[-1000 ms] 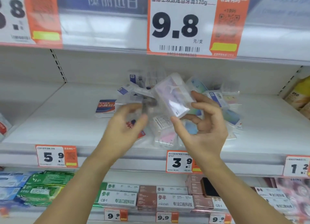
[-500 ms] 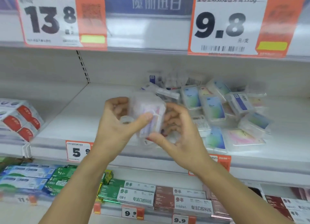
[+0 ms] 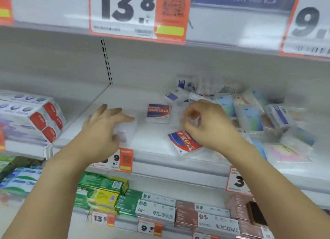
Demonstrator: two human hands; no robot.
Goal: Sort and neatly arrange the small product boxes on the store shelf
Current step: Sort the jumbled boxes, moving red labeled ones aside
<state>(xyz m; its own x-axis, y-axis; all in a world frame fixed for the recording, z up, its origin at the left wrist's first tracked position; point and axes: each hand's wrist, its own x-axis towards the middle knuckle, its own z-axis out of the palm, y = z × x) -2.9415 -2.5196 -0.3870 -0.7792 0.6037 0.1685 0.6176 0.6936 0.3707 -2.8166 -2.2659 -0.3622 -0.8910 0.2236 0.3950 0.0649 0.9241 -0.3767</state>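
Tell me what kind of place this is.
Most likely a shop's oral-care aisle: big price tags hang on the shelf edges, small boxes lie in a pile, and toothpaste cartons sit below.

I see a smooth, matt white shelf (image 3: 146,95). On it, right of the red-and-blue box (image 3: 158,112), lie clear glossy plastic boxes (image 3: 250,117). Below the shelf, the toothpaste cartons (image 3: 155,210) look like glossy card; price tags (image 3: 123,161) look papery.

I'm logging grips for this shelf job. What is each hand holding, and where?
The left hand rests open on a clear box, gripping nothing. The right hand pinches a clear box at its near edge, though blur leaves this uncertain.
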